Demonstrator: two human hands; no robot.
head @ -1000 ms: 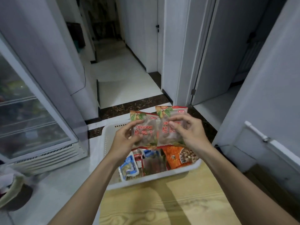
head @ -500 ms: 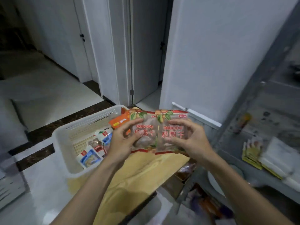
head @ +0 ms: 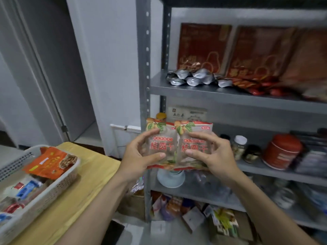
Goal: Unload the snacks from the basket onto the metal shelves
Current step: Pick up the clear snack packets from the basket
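Nearest to us, both bare forearms reach forward and slightly up, wrists level and palms turned toward each other. The left grip [head: 138,158] pinches one clear plastic snack packet with red lettering [head: 161,146], thumb on its front and fingers curled over its upper edge. The right grip [head: 217,156] holds a matching second packet [head: 197,147] in the same way. The two packets stand upright with their long axes vertical. They sit side by side with inner edges touching or overlapping, so together they form a wide pair.

Down to our left, the white perforated plastic basket [head: 53,191] sits on the yellow wooden tabletop [head: 88,183]. It still holds an orange foil snack bag [head: 51,161] and several smaller packs.

Ahead stand the grey metal shelves [head: 144,68]. The packets hang in front of the left upright, level with the gap above the middle shelf board [head: 256,169]. That opening lies ahead and to the right, so we judge the right grip has the shorter reach. The packets hide the space straight behind them, where only an orange-lidded jar [head: 161,116] peeks over.

Farther along that board are a white-capped glass jar [head: 238,147] and a round red tin [head: 281,151]. On the board above, silver foil pouches [head: 194,78] lie before tall red boxes [head: 203,46].
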